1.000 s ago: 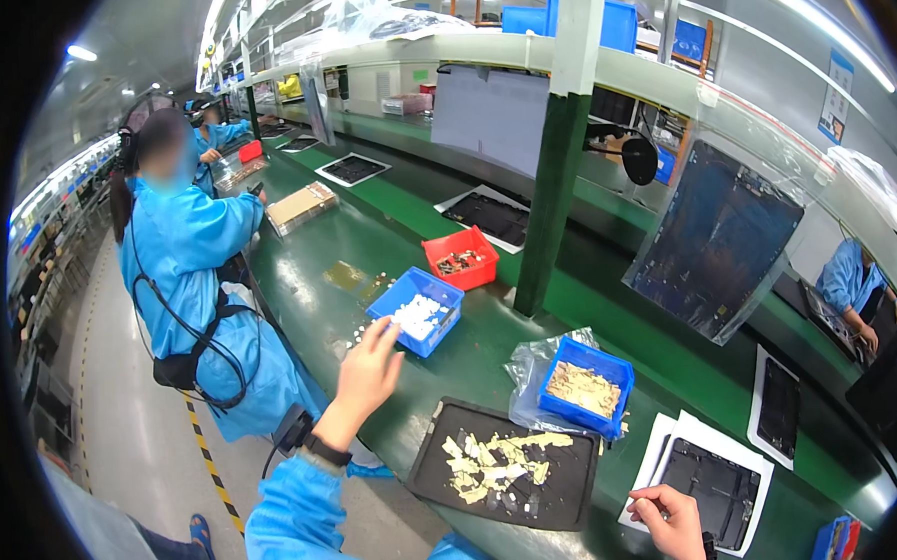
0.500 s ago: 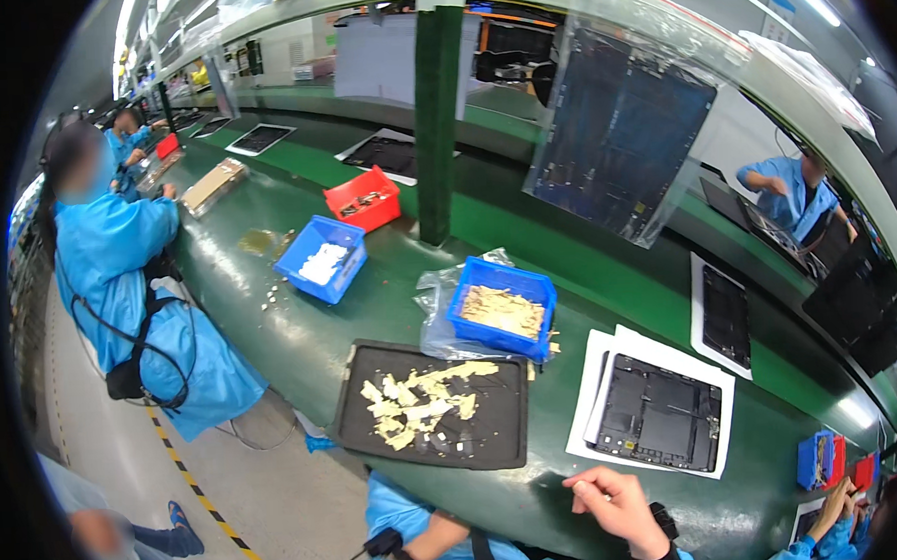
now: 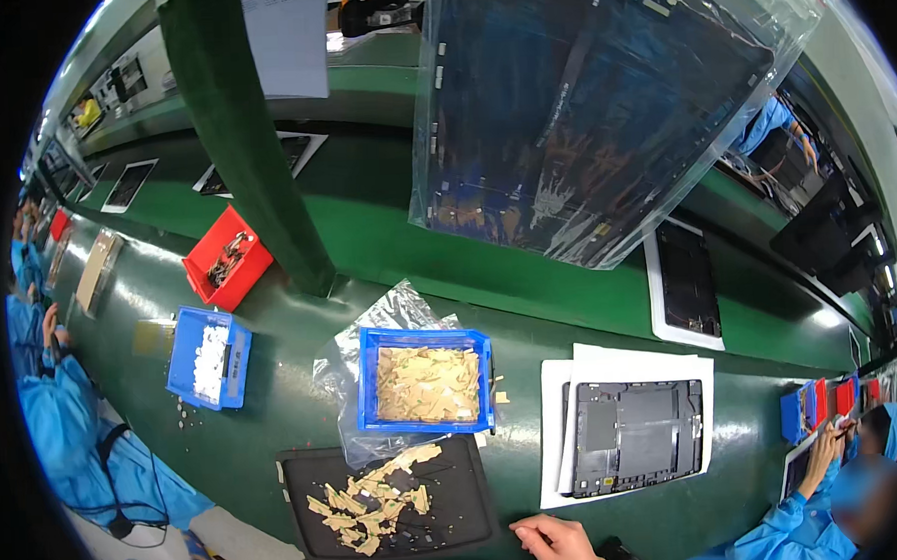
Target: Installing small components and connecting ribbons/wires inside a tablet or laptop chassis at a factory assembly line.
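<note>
At the bottom edge is my right hand (image 3: 562,545), its fingers bent and drawn together. Whatever they may hold is hidden. It hovers by the bench edge, between a black tray (image 3: 459,525) and an opened tablet-like device (image 3: 635,432) that lies on white sheets (image 3: 553,426). Crumpled tan strips (image 3: 368,509) and small dark bits are scattered in the tray. Behind the tray stands a blue bin (image 3: 421,336) full of similar tan pieces, partly on a clear plastic bag (image 3: 348,394). My left hand is out of view.
Left of the bin are a blue box of white pieces (image 3: 212,360) and a red bin of metal parts (image 3: 229,258). A green post (image 3: 247,139) rises behind them. A bagged dark panel (image 3: 581,114) hangs overhead. Co-workers sit left and right (image 3: 822,474).
The view has swung right and closer to the bench, so the bench things appear shifted left. My left hand has left the picture. My right hand sits lower in view.
</note>
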The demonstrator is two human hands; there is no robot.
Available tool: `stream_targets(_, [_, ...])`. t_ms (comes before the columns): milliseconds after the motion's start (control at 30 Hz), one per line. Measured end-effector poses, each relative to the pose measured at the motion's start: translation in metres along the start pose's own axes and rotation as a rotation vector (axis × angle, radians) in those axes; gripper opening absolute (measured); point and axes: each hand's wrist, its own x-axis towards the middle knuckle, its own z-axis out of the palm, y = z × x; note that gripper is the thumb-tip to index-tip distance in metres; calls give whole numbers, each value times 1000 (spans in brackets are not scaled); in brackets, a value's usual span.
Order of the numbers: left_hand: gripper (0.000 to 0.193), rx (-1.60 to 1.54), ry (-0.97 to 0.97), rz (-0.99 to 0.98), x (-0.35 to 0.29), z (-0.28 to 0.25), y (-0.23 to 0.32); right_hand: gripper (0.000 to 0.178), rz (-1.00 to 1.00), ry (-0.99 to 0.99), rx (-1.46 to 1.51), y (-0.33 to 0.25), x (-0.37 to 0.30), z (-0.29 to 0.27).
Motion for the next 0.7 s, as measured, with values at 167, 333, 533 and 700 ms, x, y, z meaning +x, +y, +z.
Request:
stream_targets(167, [36, 50, -85, 88, -12, -37, -2, 10, -53, 169, -222, 11, -1, 11])
stream_targets(333, [35, 185, -32, 377, 73, -92, -49, 15, -172, 192, -357, 28, -2, 33])
stream_targets(533, [34, 267, 66, 605, 124, -118, 4, 17, -49, 206, -128, 37, -14, 26])
stream_targets(700, [33, 360, 149, 735, 170, -162, 40, 9, -664, 451, -697, -19, -6, -28])
